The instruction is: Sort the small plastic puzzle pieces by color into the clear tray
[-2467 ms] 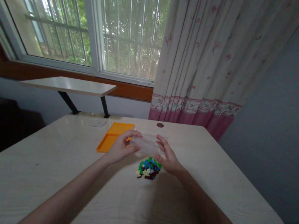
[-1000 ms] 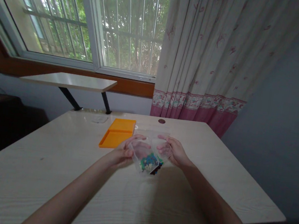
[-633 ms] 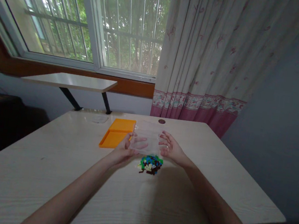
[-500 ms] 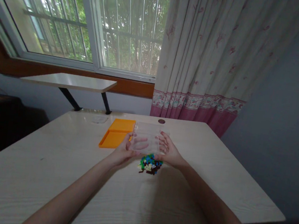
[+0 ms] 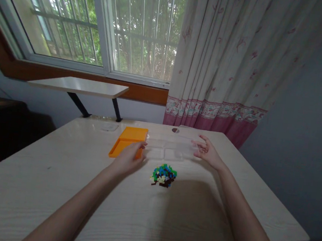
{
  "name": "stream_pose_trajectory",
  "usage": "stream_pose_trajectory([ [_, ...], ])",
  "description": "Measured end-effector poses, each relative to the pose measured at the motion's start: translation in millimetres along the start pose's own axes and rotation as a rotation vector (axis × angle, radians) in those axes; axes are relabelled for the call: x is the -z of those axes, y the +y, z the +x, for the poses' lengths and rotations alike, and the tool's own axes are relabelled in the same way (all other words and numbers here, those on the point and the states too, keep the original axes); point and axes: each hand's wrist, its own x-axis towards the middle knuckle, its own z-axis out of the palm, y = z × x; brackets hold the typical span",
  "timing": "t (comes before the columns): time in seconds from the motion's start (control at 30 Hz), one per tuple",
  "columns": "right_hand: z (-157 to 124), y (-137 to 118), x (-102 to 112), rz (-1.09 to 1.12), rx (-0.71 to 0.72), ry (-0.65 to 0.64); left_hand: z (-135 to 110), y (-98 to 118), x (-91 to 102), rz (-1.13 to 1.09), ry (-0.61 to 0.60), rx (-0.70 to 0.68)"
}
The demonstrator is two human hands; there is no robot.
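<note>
A clear plastic tray with compartments (image 5: 154, 153) lies low over the table, just behind a small pile of toy bricks (image 5: 164, 175) in green, blue, cream and dark brown. My left hand (image 5: 130, 158) has its fingers curled at the tray's left edge. To the right, a blurred, see-through plastic piece (image 5: 186, 150) overlaps the tray, and my right hand (image 5: 207, 153) grips its right side between thumb and fingers. Its outline is faint, so whether it is a lid or a second tray is unclear. Left of the tray sits an open orange plastic case (image 5: 133, 133), partly covered by my left hand.
A pale wooden table (image 5: 61, 186) bears everything. At its back left stands a raised shelf (image 5: 80, 85) on black legs, with a small clear packet (image 5: 109, 127) near them. A round hole (image 5: 175, 130) is cut near the back edge, before the curtain (image 5: 215, 111).
My right hand has moved right with a clear plastic piece, away from my left hand. The clear plastic now spreads wider, showing the tray's compartments. More of the brick pile shows.
</note>
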Motion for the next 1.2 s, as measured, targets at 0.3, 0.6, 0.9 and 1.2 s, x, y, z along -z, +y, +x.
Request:
stream_pose_trajectory([
  [0.3,-8.1,41.3,73.0,-0.085,-0.155,0.044,5.0,-14.7,4.1,0.341,-0.081,-0.124],
  [0.6,-4.6,78.8,79.0,-0.211,-0.256,-0.119,6.5,-19.5,3.7,0.374,-0.138,-0.149],
  [0.9,-4.7,77.7,72.9,-0.292,-0.226,-0.199,6.9,-15.8,4.6,0.35,-0.15,-0.136],
  [1.2,-0.9,86.6,76.6,-0.386,-0.227,-0.222,6.3,-15.1,4.0,0.326,-0.142,-0.124],
])
